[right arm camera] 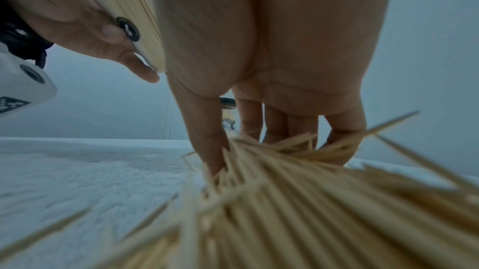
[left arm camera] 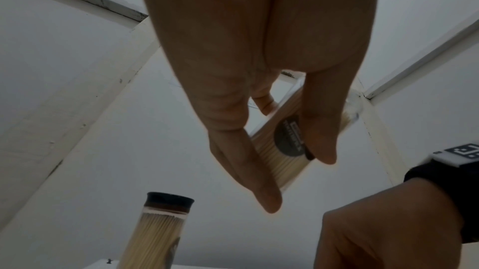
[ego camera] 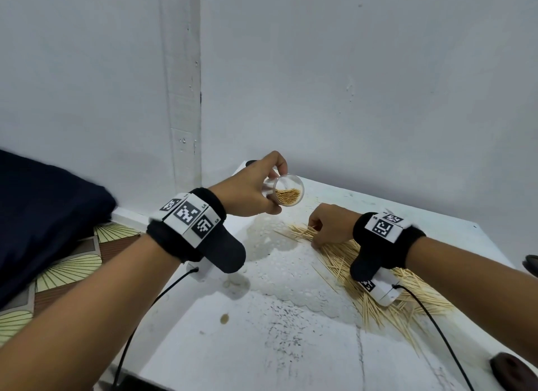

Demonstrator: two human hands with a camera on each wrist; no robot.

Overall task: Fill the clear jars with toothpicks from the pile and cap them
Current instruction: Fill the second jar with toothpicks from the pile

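Toothpicks [ego camera: 387, 286] lie in a loose pile on the right half of the white table [ego camera: 262, 347], spread from table centre toward the near-right edge, some strays fanned out past the heap. I have my right hand [ego camera: 329, 227] down on the far-left end of the pile; in the right wrist view its fingers [right arm camera: 274, 126] and thumb curl into the sticks and gather a bunch, tips buried among them, palm above. My left hand [ego camera: 250, 190] holds the clear jar [ego camera: 286, 193] off the table, above and just left of the right hand, tilted with its open mouth toward me; it is partly filled w/ toothpicks lying along the lower side. Thumb and fingers wrap the jar wall, a dark round label under the thumb in the left wrist view. Clearance: bare table left of the pile and toward me; wall corner close behind the jar; table's left edge near the dark cushion [ego camera: 43, 216]. A second jar w/ black cap [left arm camera: 169, 201], packed full, stands upright at the far side of the table. Dark objects sit at the right table edge; can't tell what they are.
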